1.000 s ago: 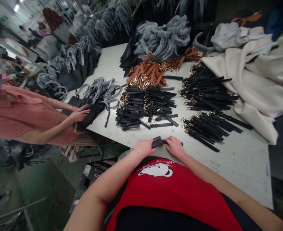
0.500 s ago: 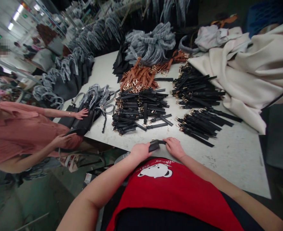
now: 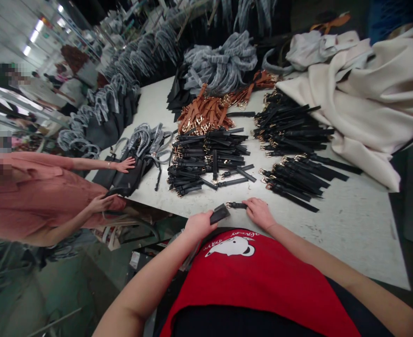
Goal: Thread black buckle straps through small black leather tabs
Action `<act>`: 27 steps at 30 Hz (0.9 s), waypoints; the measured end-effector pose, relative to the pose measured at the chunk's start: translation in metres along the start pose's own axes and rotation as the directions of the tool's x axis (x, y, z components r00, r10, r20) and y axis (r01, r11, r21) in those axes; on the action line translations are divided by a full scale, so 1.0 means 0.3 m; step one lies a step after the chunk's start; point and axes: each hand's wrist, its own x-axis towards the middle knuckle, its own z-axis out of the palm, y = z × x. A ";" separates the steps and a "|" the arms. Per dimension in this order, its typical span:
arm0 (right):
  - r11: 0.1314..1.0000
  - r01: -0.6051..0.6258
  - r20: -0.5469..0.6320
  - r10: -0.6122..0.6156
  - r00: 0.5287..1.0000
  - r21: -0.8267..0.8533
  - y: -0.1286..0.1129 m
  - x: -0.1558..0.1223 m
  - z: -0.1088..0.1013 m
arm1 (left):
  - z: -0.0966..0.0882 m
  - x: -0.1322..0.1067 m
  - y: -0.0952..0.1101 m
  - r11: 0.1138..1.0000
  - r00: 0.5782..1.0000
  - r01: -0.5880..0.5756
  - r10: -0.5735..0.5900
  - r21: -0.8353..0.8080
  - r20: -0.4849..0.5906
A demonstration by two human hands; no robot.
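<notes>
Right along the near edge of the pale table (image 3: pixel 353 243), both hands are at work! The left hand (image 3: pixel 199 225) has its fingers closed on a flat dark piece (image 3: pixel 220 214), angled up toward the middle. Over to the right hand (image 3: pixel 260 213), fingertips pinched on the tail of a black buckle strap (image 3: pixel 239 205), its gold buckle pointing left, just beside that dark piece; whether the two touch, I can't tell.

Beyond them, a heap of black buckle straps (image 3: pixel 206 157) fills the centre, with tan straps (image 3: pixel 206 112) behind and grey-wrapped handles (image 3: pixel 223 61) piled farther back. Out right, another row of black straps (image 3: pixel 293 178) fans across the top, near the draped cream cloth (image 3: pixel 360 107). And over on the left, a co-worker in a pink shirt (image 3: pixel 48 196) lays one hand (image 3: pixel 125 164) flat on dark pieces!
</notes>
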 end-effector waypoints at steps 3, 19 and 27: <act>1.000 0.004 -0.025 -0.005 1.000 -0.014 0.003 -0.002 0.006 | 0.005 0.017 0.028 0.999 0.999 -0.026 0.026 -0.018 -0.020; 0.997 0.053 -0.053 -0.055 0.997 -0.053 0.006 -0.002 0.015 | 0.051 0.027 0.040 0.997 0.997 -0.051 0.047 -0.052 -0.068; 0.995 0.069 -0.064 -0.073 0.995 -0.068 0.010 -0.004 0.019 | 0.072 0.012 0.065 0.995 0.990 -0.087 0.082 -0.038 -0.116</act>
